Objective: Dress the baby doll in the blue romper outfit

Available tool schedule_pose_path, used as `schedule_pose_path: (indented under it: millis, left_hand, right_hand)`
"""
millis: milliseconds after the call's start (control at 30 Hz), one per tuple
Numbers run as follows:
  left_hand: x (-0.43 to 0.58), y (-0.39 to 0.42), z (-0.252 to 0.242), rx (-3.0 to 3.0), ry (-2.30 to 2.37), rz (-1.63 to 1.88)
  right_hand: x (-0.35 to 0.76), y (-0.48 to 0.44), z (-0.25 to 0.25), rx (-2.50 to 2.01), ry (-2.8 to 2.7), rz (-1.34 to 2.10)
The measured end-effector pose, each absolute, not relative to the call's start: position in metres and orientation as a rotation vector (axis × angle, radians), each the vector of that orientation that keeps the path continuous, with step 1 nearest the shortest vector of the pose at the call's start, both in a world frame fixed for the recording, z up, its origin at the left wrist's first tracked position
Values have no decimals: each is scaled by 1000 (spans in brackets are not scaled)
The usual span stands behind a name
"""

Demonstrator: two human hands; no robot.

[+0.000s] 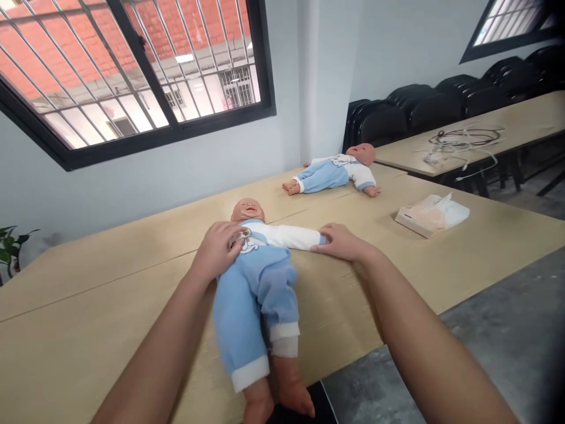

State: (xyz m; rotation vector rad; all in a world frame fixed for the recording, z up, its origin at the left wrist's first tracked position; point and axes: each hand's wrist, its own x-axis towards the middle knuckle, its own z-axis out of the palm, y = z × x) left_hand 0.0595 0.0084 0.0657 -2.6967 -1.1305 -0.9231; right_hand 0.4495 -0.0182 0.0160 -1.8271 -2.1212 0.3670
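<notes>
A baby doll [253,268] in a blue and white outfit lies on its back on the wooden table, head away from me and feet at the near edge. My left hand [217,250] rests on the doll's chest at its side, fingers curled over the white top near the printed animal. With my right hand [339,241] I pinch the blue cuff [323,240] of the doll's sleeve, which is stretched out to the right. The doll's own hand is hidden at that cuff. Its other arm is covered by my left hand.
A second doll [329,172] in similar clothes lies farther back on the table [110,288]. To the right sits an open tissue pack [432,215]. Coiled cables [463,144] lie on another table, with stacked black chairs [419,112] behind. A barred window and a plant are at left.
</notes>
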Motion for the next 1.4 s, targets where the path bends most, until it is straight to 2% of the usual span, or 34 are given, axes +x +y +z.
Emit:
schedule_pose_path:
  millis: [133, 200, 267, 400, 533, 667, 767, 967, 1133, 1267, 1400]
  left_hand:
    - [109, 39, 86, -2983, -889, -464]
    - [119, 49, 87, -3039, -841, -353]
    - [120, 53, 81, -3002, -831, -507]
    - [112, 50, 57, -2750, -901, -1115]
    - [106, 49, 41, -2642, -908, -1344]
    - [104, 53, 48, -2794, -812, -1189]
    - [104, 54, 56, -2884, -749, -1021]
    - [100, 50, 64, -2670, -558, -1155]
    - [95, 45, 75, -2501, -527, -1130]
    - [100, 42, 80, -2503, -631, -1146]
    - [107, 43, 77, -2470, -754, -1247]
  right_hand:
    - [444, -24, 23, -1718, -2049, 378]
    - [443, -24, 24, -1674, -1948, 395]
    - [442, -24, 23, -1607, -1839, 377]
    - [438, -19, 18, -1463, -1656, 330]
    - [416, -11, 11, -1349, -1333, 424]
    - [379, -6, 4, -1155, -1067, 655]
    - [355, -3, 10, -1134, -1112, 610]
    - [332, 22, 45, -1108, -1675, 192]
    - [325, 27, 33, -1106, -2146, 117]
    - [327, 14, 26, -943, -2162, 297]
    - [323, 8, 30, -757, -1890, 736]
